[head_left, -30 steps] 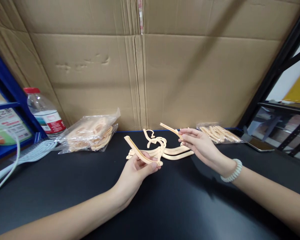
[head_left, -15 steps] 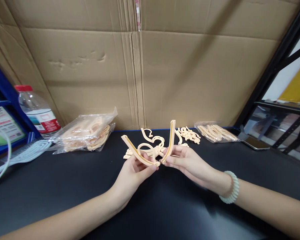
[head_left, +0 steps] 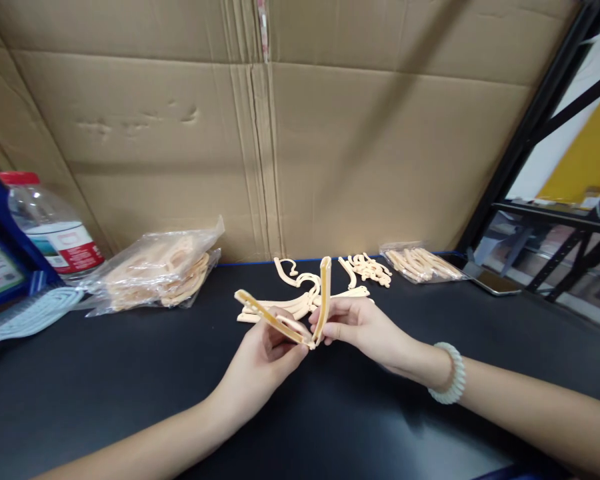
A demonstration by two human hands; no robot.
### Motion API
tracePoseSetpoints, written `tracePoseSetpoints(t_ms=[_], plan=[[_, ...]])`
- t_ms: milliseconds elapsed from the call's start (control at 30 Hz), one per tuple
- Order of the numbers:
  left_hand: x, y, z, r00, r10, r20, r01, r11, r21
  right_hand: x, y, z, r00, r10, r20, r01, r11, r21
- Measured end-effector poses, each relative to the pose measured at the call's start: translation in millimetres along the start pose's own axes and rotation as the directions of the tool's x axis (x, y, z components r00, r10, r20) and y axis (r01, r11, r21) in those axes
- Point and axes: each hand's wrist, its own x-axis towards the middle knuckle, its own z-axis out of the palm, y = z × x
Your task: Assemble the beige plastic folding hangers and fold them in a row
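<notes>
Between the finger and thumb of my left hand (head_left: 265,360) is a beige plastic hanger arm (head_left: 261,312), slanting up to the left. My right hand (head_left: 355,325) pinches a second hanger arm (head_left: 325,288), which stands nearly upright. Their lower ends meet between my hands in a narrow V, with the hollow, channelled sides facing me. Whether the ends are locked together I cannot tell. Just behind my fingers lie loose hanger arms (head_left: 350,293) and a curved hook piece (head_left: 284,272), partly hidden by my hands.
A clear bag of beige parts (head_left: 155,267) sits at the left, beside a red-capped bottle (head_left: 63,233) and a pale hairbrush (head_left: 35,313). Toward the back right are small beige pieces (head_left: 370,269), another bag (head_left: 423,262) and a phone (head_left: 495,280). Cardboard (head_left: 180,147) stands behind the black table (head_left: 130,373).
The two hanger arms have come closer, their lower ends now meeting. The right one has swung more upright, and both hands sit slightly lower. The whole view has shifted a little.
</notes>
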Motion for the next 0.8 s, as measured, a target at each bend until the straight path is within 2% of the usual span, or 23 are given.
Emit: tracePoseSetpoints(t_ms=[433, 567, 800], plan=[[-1.4, -1.4, -1.1, 0.996, -0.036, -0.076, 0.042, 0.996, 0.078, -1.9, 3.1, 4.1, 0.998, -0.041, -0.053, 0.040, 0.999, -0.021], [-0.5, -1.6, -1.1, 0.998, -0.042, -0.057, 0.046, 0.997, 0.069, -3.5, 4.7, 6.9, 0.994, -0.043, -0.099, 0.037, 0.997, -0.067], [0.4, -2.1, -2.3, 0.998, -0.003, -0.067, 0.009, 0.996, 0.093, -3.1, 5.4, 6.5, 0.992, -0.043, -0.120, 0.038, 0.998, -0.044]])
